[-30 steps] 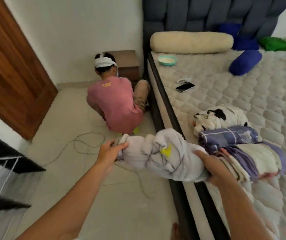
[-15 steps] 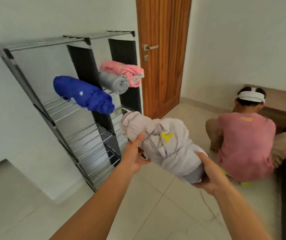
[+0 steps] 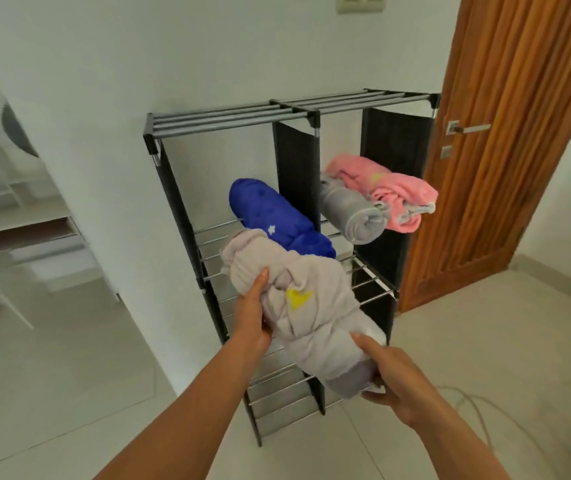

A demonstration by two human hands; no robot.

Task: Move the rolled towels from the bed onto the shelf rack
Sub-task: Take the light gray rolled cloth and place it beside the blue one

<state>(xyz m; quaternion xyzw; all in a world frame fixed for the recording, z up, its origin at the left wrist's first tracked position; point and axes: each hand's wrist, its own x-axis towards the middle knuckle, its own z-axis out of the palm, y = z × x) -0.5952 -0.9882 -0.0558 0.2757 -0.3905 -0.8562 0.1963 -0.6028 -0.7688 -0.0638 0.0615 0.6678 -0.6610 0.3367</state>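
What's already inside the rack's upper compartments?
In the shelf rack, the upper left compartment holds a blue rolled towel; the upper right holds a grey roll beside a pink one. The held pale towel covers part of the left shelf.

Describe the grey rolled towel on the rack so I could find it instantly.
Find the black shelf rack beside the wooden door. In its upper right compartment two rolls lie touching; the grey rolled towel is the left one, plain and smooth, unlike its fluffy pink neighbour.

Two bare forearms (no sleeves, rings or watch) end in bare hands.
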